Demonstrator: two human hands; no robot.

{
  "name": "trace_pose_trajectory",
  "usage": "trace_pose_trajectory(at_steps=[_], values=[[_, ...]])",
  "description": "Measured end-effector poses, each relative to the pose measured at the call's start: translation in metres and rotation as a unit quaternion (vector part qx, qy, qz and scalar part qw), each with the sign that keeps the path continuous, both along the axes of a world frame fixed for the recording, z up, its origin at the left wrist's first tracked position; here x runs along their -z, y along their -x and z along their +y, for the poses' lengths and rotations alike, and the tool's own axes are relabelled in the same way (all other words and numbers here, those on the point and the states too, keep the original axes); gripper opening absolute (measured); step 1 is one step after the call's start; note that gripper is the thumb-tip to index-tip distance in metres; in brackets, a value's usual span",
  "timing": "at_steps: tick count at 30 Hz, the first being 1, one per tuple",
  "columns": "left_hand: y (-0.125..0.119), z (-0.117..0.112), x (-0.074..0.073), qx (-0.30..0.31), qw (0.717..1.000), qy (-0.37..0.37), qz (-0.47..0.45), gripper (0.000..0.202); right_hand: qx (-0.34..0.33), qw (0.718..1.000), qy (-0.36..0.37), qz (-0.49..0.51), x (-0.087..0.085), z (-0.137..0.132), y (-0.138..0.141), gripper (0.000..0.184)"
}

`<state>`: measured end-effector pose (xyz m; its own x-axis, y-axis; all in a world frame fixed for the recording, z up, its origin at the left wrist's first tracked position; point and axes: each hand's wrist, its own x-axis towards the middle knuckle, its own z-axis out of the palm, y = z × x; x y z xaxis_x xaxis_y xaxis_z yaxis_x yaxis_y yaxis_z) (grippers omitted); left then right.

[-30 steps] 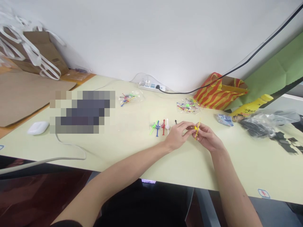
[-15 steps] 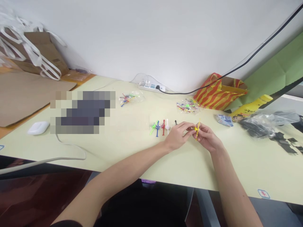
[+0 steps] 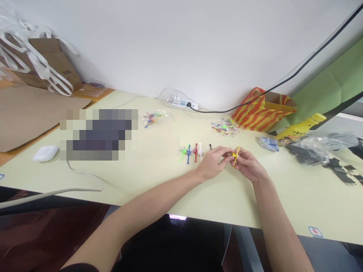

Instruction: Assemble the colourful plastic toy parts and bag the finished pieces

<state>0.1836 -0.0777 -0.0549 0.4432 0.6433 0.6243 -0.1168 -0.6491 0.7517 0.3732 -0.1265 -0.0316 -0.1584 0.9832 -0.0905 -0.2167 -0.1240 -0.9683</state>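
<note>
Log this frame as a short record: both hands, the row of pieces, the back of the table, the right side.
Left hand: fingertips at the yellow plastic piece
Right hand: holding the same piece
Row: green piece, blue piece, red piece, white piece, black piece partly hidden
Back: power strip
Right side: striped bag, yellow bottle
</note>
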Motion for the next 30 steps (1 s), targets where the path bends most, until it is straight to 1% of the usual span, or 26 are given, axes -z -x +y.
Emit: trace_pose_trajectory(at_steps=[4, 13, 20, 30], values=[[0.0001, 0.0003, 0.0001, 0.003, 1.0, 0.002, 0.007, 0.023, 0.002, 1.0, -0.003, -0.009, -0.0011, -0.0007, 0.0011, 0.025], [0.0, 0.0027, 0.0015, 0.019, 1.0, 0.005, -0.012, 0.023, -0.001, 1.0, -0.009, -0.006, -0.0022, -0.0015, 0.003, 0.027], [0.0002, 0.0021, 0.0018, 0.018, 1.0, 0.007, -0.011, 0.023, -0.005, 1.0, -0.014, -0.016, -0.0012, -0.0007, 0.0022, 0.026], [0.0001, 0.0023, 0.0024, 0.007, 1.0, 0.022, 0.001, 0.021, 0.004, 1.0, 0.014, -0.013, 0.0028, 0.0015, 0.0052, 0.03]])
